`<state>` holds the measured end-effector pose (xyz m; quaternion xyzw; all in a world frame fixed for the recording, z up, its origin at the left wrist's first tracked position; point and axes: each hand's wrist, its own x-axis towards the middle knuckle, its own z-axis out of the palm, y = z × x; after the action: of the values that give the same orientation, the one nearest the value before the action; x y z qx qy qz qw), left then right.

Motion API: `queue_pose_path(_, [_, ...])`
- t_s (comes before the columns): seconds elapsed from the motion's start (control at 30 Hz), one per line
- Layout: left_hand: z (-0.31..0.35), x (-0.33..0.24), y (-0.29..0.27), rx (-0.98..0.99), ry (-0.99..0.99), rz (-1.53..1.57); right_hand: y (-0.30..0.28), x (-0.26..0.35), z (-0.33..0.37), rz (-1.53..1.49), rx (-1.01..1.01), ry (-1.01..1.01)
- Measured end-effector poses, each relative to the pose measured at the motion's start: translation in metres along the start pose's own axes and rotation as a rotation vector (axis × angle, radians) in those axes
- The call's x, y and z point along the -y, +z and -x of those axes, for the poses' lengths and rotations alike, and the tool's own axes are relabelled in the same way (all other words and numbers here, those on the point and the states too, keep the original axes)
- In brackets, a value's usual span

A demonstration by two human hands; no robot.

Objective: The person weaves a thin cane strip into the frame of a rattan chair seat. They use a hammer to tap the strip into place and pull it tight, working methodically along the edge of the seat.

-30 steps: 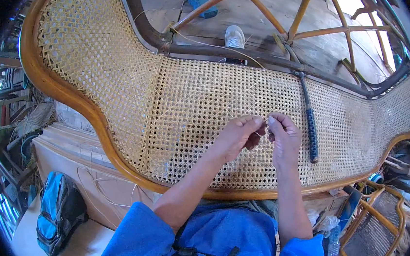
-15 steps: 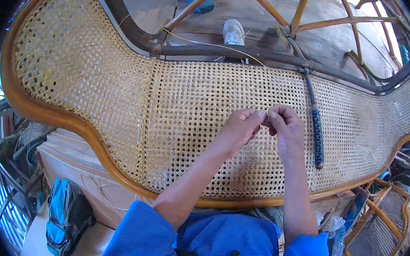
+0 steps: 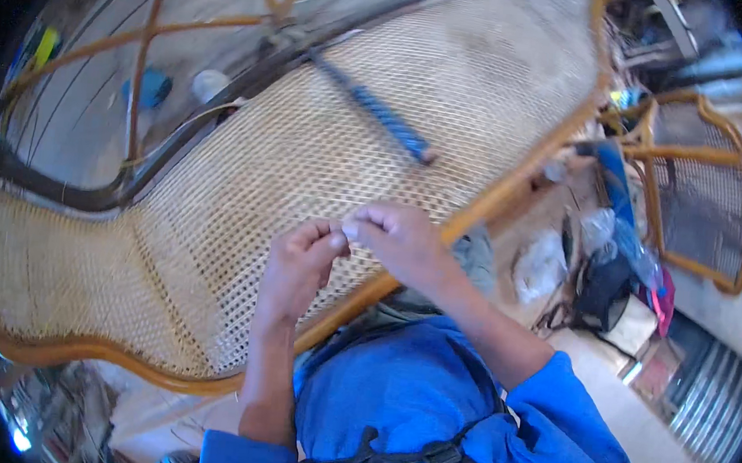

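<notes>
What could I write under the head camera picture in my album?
Left hand and right hand close together over a woven cane panel where a blue-handled tool lies.

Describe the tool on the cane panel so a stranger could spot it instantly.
Find the broad, pale cane panel in mid-view. Beyond the right hand, a slim dark tool slants across it. Its blue handle sets it apart from the pale cane.

Left hand: your fingers pinched, close beside your right.
Right hand: your thumb and forefinger pinched.
Woven cane panel: below your hands.
Blue-handled tool: lies across the panel, ahead of you.
</notes>
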<state>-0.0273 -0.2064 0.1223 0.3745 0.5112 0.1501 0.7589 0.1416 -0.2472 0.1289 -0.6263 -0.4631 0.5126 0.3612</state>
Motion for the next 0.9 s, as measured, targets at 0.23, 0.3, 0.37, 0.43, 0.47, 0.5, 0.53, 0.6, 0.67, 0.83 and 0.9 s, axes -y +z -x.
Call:
queue_pose_path(0.23, [0.017,0.050,0.069,0.380,-0.238,0.072,-0.116,-0.090,0.156,-0.065,-0.649,0.277])
queue_pose_path(0.3, [0.016,0.051,0.078,0.440,-0.277,0.119,-0.153,-0.148,0.207,0.358,-0.858,0.296])
queue_pose_path(0.37, [0.014,0.056,0.081,0.445,-0.284,0.146,-0.160,-0.183,0.247,0.462,-0.852,0.469])
queue_pose_path(0.43, [0.014,0.056,0.084,0.442,-0.299,0.172,-0.142,-0.203,0.275,0.560,-0.755,0.600])
queue_pose_path(0.47, [0.014,0.057,0.085,0.436,-0.311,0.193,-0.129,-0.211,0.289,0.605,-0.663,0.641])
queue_pose_path(0.5, [0.013,0.057,0.088,0.438,-0.324,0.215,-0.114,-0.231,0.307,0.557,-0.531,0.676])
queue_pose_path(0.53, [0.012,0.060,0.090,0.436,-0.309,0.208,-0.100,-0.247,0.322,0.505,-0.395,0.699])
queue_pose_path(0.6, [0.013,0.061,0.091,0.391,-0.307,0.203,-0.062,-0.226,0.318,0.623,-0.257,0.881])
queue_pose_path(0.67, [0.012,0.058,0.097,0.392,-0.300,0.217,-0.035,-0.241,0.336,0.654,-0.369,0.832])
queue_pose_path(0.83, [0.011,0.049,0.097,0.404,-0.242,0.297,-0.053,-0.240,0.331,0.561,-0.313,0.558])
queue_pose_path(0.9, [0.015,0.043,0.095,0.404,-0.234,0.326,-0.081,-0.209,0.310,0.437,-0.386,0.465])
